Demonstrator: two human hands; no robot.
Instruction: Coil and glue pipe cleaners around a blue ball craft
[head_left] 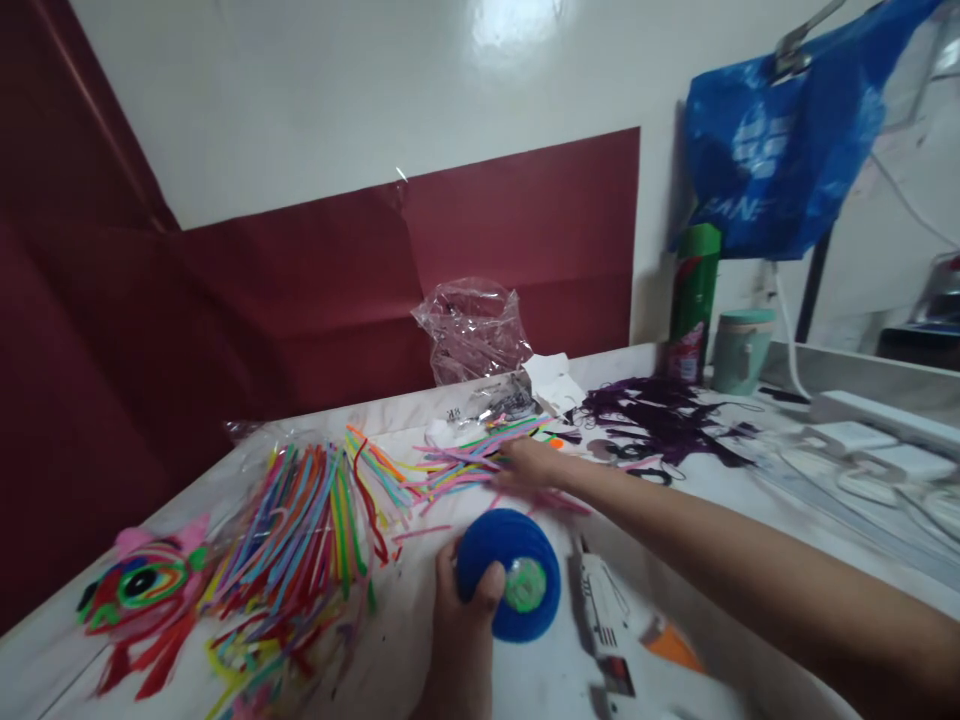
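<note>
My left hand (463,612) grips a round blue coil of pipe cleaner (508,572) with a green and pink centre, thumb on its face, just above the white table (420,640). My right hand (529,465) reaches far across the table and rests on a loose bunch of pink, green and blue pipe cleaners (469,462); its fingers are smeared by motion. A white glue gun (604,610) lies right of the blue coil, under my right forearm.
A large heap of coloured pipe cleaners (296,540) fills the left. A red and pink pipe-cleaner figure (142,590) lies at the far left. Purple pieces (660,420), a clear plastic bag (476,330), a green can (694,300), a mint cup (741,350) and a blue bag (787,150) stand behind.
</note>
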